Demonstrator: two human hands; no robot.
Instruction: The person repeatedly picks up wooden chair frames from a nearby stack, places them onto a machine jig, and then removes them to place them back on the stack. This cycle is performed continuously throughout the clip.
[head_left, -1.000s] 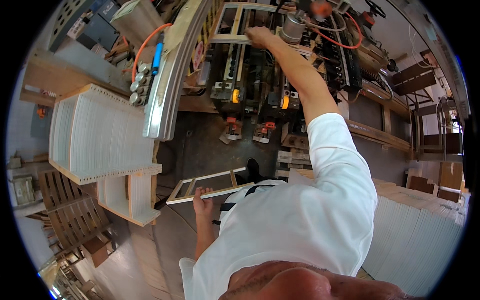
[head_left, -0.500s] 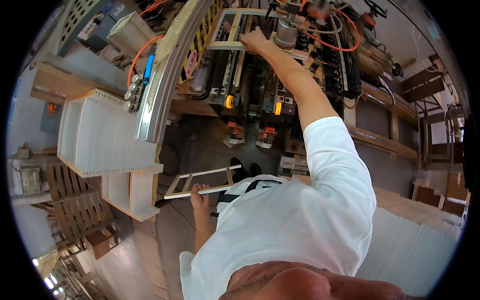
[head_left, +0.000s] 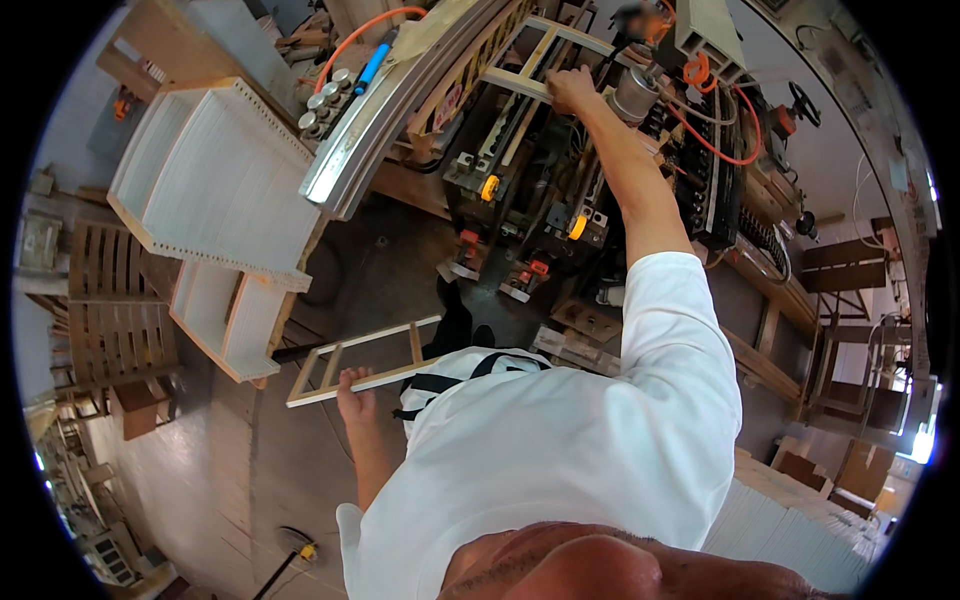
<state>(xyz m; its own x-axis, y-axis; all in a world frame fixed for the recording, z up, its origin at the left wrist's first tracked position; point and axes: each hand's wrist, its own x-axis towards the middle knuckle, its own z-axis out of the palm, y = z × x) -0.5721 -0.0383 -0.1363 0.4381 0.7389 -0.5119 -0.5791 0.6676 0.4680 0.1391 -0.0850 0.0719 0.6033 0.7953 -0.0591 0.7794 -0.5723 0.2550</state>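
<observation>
My left hand point(head_left: 357, 393) is low at my left side, fingers closed around the long rail of a white-edged wooden frame point(head_left: 388, 377) with crossbars. This frame hangs tilted beside my leg, above the floor. My right arm is stretched forward over a machine. There my right hand point(head_left: 572, 90) has its fingers curled at the edge of a second wooden frame point(head_left: 515, 83), which lies flat on the machine's rails. Just right of that hand stands a metal cylinder point(head_left: 633, 97). The fingertips of my right hand are partly hidden.
A long metal beam point(head_left: 350, 170) runs along the machine's left, with a blue handle point(head_left: 373, 68) on it. Yellow knobs point(head_left: 489, 188) stick out at the machine's front. Tall stacked white-edged pieces point(head_left: 220, 180) stand left, more point(head_left: 780, 525) behind right. An orange hose point(head_left: 755, 150) loops at right.
My view has turned, so the machine sits farther right and the left-hand frame farther left in the picture. Both hands keep their places on the two frames.
</observation>
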